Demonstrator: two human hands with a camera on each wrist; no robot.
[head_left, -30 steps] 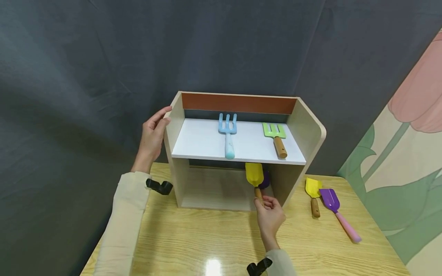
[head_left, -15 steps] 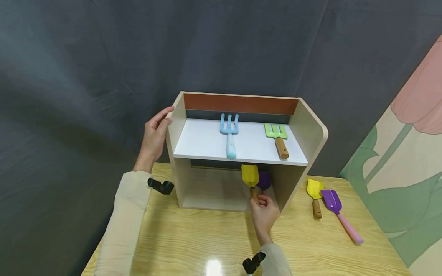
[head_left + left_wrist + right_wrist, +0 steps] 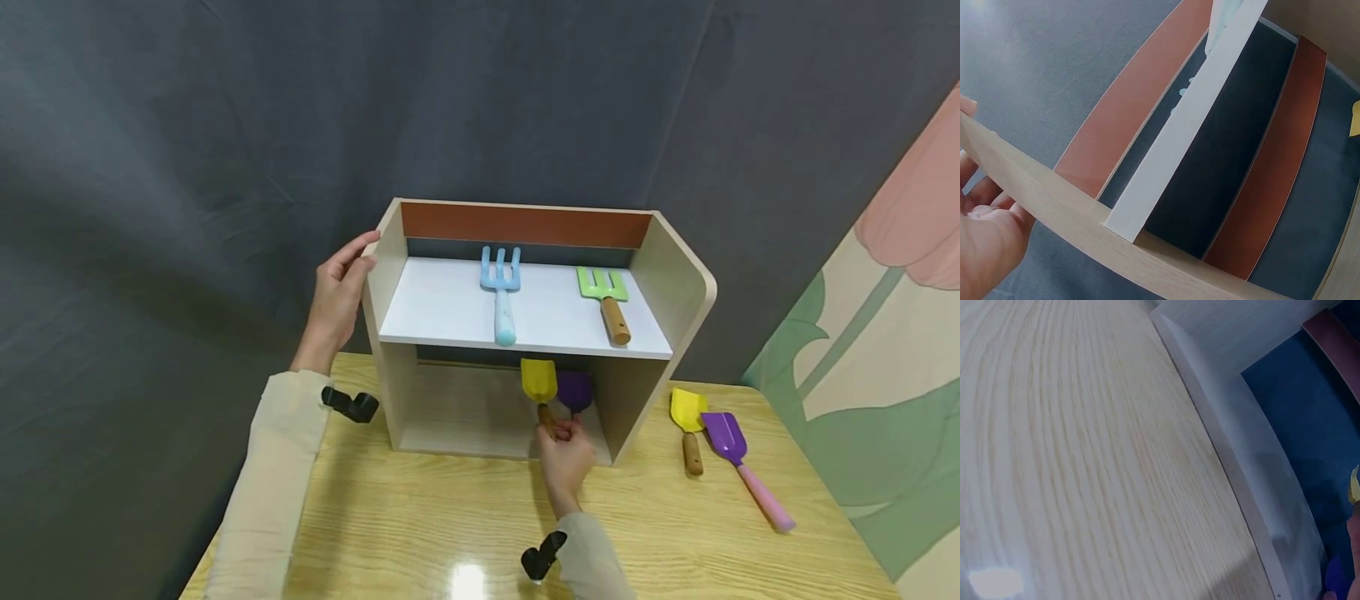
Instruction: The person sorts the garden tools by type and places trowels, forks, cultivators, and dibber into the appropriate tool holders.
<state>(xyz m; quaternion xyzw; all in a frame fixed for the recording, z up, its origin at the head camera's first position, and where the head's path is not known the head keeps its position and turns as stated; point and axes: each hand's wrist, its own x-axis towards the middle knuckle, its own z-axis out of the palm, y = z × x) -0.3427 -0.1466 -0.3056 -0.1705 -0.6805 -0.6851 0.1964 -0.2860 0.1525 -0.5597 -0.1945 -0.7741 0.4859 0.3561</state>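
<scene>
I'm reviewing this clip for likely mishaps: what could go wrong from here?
First, the right hand holds the yellow shovel in the lower compartment, close beside a purple shovel, so setting it down or withdrawing might nudge the purple one. Second, the blue fork has its handle end about at the front edge of the white shelf; a jolt to the shelf unit might shake it off.

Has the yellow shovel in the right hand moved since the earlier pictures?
Yes: in the head view, the held yellow shovel has moved left, away from the shelf's right side panel.
</scene>
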